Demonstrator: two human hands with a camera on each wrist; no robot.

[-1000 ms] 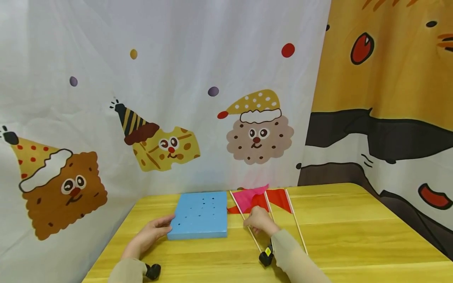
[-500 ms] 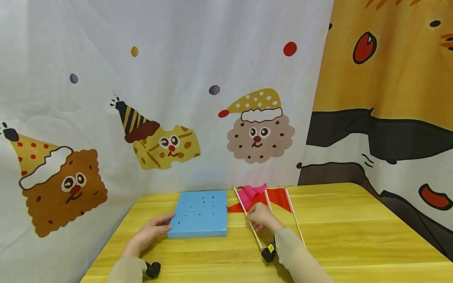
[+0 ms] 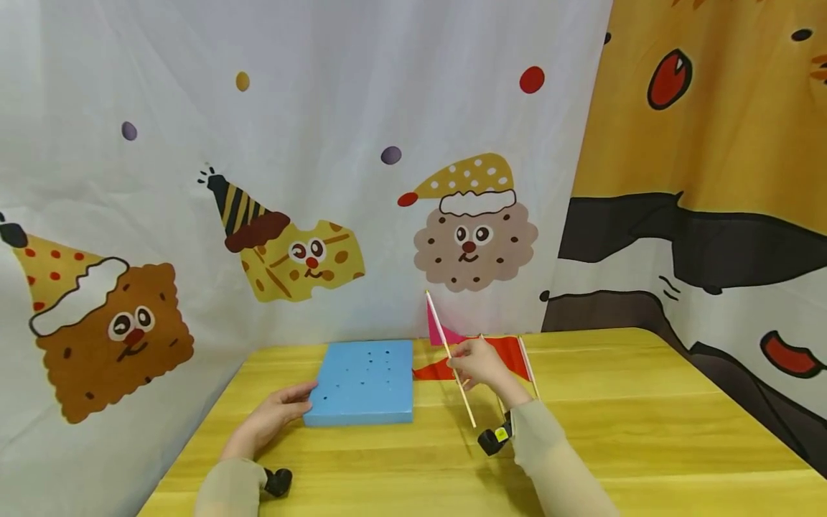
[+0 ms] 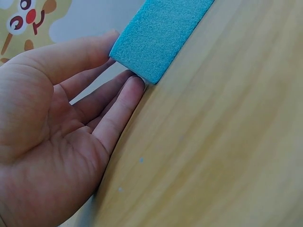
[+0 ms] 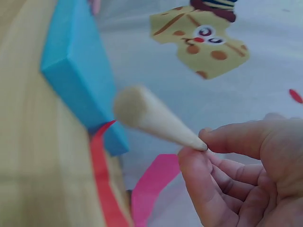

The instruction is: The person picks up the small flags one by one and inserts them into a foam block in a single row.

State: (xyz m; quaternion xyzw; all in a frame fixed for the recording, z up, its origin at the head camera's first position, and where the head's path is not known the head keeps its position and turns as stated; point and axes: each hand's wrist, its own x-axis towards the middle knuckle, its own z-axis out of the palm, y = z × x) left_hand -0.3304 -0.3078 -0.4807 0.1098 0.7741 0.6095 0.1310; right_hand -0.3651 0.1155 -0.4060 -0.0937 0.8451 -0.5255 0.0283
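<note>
My left hand (image 3: 279, 415) is at the near left corner of a light blue foam block (image 3: 362, 380) pierced by several small holes. Its fingertips touch the block's edge, as the left wrist view shows with the teal-looking foam (image 4: 161, 35). My right hand (image 3: 478, 362) pinches the wooden stick of a pink pennant flag (image 3: 441, 327) between thumb and index finger. The stick tilts, its lower end raised over the table; in the right wrist view the round stick end (image 5: 130, 108) points at the camera. Behind that hand lie red pennant flags (image 3: 510, 352).
The yellow wood-grain table (image 3: 614, 402) extends to the right and front. At its back hangs a white curtain (image 3: 323, 108) printed with cartoon snacks. Each wrist carries a small black camera (image 3: 494, 439).
My right hand has lifted the pink flag off the red ones, and its stick now stands higher and more upright. The left hand stays at the foam block.
</note>
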